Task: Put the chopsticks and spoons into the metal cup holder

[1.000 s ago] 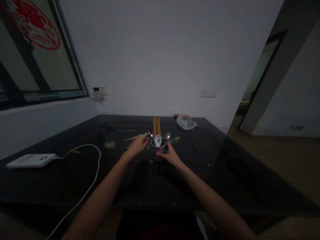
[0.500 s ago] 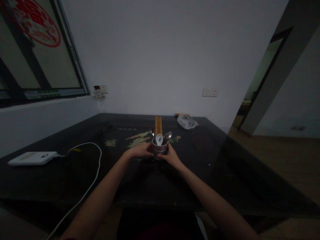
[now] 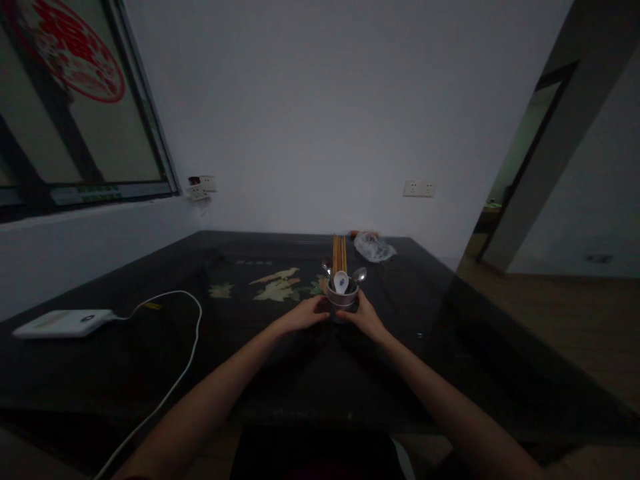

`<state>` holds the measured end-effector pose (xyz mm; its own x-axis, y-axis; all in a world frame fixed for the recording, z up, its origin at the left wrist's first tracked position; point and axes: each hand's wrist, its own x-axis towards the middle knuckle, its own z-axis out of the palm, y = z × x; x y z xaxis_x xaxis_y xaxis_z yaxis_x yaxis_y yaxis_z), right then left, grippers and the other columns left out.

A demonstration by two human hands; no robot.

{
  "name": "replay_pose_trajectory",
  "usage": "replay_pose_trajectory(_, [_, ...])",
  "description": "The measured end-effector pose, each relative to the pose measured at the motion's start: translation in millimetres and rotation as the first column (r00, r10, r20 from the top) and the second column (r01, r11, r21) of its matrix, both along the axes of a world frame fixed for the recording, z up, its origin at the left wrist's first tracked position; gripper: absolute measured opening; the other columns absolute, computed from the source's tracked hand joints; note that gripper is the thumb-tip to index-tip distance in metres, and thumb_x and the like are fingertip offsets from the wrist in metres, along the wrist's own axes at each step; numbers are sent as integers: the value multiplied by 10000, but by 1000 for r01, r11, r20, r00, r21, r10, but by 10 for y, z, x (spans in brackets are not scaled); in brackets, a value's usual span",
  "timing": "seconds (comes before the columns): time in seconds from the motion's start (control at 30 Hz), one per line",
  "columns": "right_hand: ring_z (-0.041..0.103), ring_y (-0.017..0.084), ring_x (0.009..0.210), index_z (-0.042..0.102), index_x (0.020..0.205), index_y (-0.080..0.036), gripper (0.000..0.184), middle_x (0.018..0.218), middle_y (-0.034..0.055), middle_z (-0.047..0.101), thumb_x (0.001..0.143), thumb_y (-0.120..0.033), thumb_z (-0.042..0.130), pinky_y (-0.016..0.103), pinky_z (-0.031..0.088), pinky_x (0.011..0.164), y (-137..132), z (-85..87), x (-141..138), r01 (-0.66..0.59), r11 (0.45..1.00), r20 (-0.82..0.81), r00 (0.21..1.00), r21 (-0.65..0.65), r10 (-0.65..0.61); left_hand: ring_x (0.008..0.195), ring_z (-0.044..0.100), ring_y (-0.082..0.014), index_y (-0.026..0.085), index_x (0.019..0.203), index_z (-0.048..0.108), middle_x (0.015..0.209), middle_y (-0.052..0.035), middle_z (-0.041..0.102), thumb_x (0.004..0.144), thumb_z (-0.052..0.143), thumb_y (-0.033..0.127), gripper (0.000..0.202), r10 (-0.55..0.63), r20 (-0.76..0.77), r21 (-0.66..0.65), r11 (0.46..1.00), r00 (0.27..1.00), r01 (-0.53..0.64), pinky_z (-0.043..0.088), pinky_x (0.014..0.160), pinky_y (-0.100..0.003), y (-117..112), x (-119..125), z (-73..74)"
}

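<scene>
A grey cup (image 3: pixel 342 300) stands upright on the dark table, with wooden chopsticks (image 3: pixel 340 253) rising from its back. In its front leans a white spoon (image 3: pixel 341 281) with a blue mark, and shiny metal spoons (image 3: pixel 359 274) stick out on either side. My left hand (image 3: pixel 311 312) is curled against the cup's left side. My right hand (image 3: pixel 366 316) grips it from the right, its thumb across the front. The fingers behind the cup are hidden.
A white power bank (image 3: pixel 65 323) lies at the left, its white cable (image 3: pixel 193 347) looping over the front edge. A crumpled clear plastic bag (image 3: pixel 374 247) sits at the back by the wall. The dark table (image 3: pixel 280 387) carries a printed bird and flower pattern.
Both hands have moved to the right together with the cup, its chopsticks and spoons. The cup now covers part of the printed flowers. The view has tilted up slightly.
</scene>
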<state>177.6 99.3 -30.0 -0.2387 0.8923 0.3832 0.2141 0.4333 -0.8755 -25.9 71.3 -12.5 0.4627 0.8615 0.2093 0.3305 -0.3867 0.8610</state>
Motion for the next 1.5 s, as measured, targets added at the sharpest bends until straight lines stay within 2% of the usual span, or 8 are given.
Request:
replay_pose_trajectory(0.13, [585, 269, 1050, 477, 1174, -184, 699, 1120, 107, 623, 558, -291, 788, 424, 449, 919, 27, -29, 265, 34, 999, 18, 999, 19, -34, 1161, 532, -261, 146, 1224, 498, 1275, -140, 550, 731, 643, 161, 514, 63, 67, 44, 997, 996, -66, 382, 1022, -453, 32, 279, -137])
replay_pose_trajectory(0.27, [580, 262, 1059, 482, 1146, -178, 675, 1145, 116, 612, 556, -306, 784, 412, 443, 929, 24, -10, 561, 79, 997, 6, 997, 21, -80, 1170, 528, -267, 158, 1241, 475, 1280, -142, 548, 718, 655, 143, 553, 30, 141, 43, 998, 990, -37, 363, 1038, -477, 88, 613, -219])
replay_pose_trajectory(0.53, [581, 265, 1067, 483, 1142, -174, 665, 1156, 122, 610, 572, -349, 777, 421, 446, 938, 130, -33, 1078, 141, 989, -32, 990, 35, -140, 1139, 556, -236, 145, 1274, 398, 1229, -149, 584, 734, 563, 56, 571, 127, 179, 54, 989, 976, -139, 404, 1008, -428, 201, 1330, -204])
replay_pose_trajectory(0.67, [586, 272, 1065, 494, 1132, -172, 667, 1146, 123, 617, 562, -371, 778, 435, 452, 935, 182, -36, 1211, 195, 980, -56, 980, 28, -193, 1135, 557, -241, 133, 1278, 406, 1235, -159, 577, 743, 544, 71, 556, 189, 133, 91, 975, 973, -202, 408, 1003, -408, 228, 1551, -207])
replay_pose_trajectory(0.87, [605, 273, 1025, 508, 1098, -161, 648, 1105, 130, 635, 546, -357, 785, 438, 465, 917, 177, -6, 1281, 205, 978, -57, 977, 24, -204, 1202, 500, -252, 161, 1355, 352, 1318, -146, 511, 737, 552, 97, 653, 219, 64, 194, 954, 974, -227, 376, 1035, -410, 183, 1601, -289])
replay_pose_trajectory(1.07, [603, 277, 1023, 514, 1074, -166, 639, 1101, 129, 636, 531, -371, 782, 456, 453, 924, 195, -26, 1297, 255, 966, -55, 966, 37, -252, 1154, 544, -222, 155, 1317, 395, 1255, -132, 568, 751, 517, 85, 583, 175, 110, 203, 960, 978, -194, 407, 1015, -394, 171, 1551, -311])
replay_pose_trajectory(1.2, [608, 282, 1003, 507, 1070, -162, 660, 1083, 132, 640, 515, -392, 782, 459, 469, 900, 199, -17, 1288, 249, 968, -86, 965, 10, -248, 1153, 549, -223, 134, 1310, 397, 1235, -150, 580, 757, 519, 82, 568, 184, 120, 180, 962, 976, -204, 408, 1019, -399, 164, 1542, -316])
replay_pose_trajectory(1.5, [602, 296, 1028, 476, 1111, -168, 711, 1128, 153, 615, 517, -409, 785, 470, 466, 915, 215, -23, 1292, 215, 977, -97, 972, -10, -215, 1166, 538, -213, 166, 1271, 435, 1257, -123, 569, 753, 525, 72, 534, 144, 163, 185, 967, 976, -173, 389, 1039, -402, 169, 1546, -335])
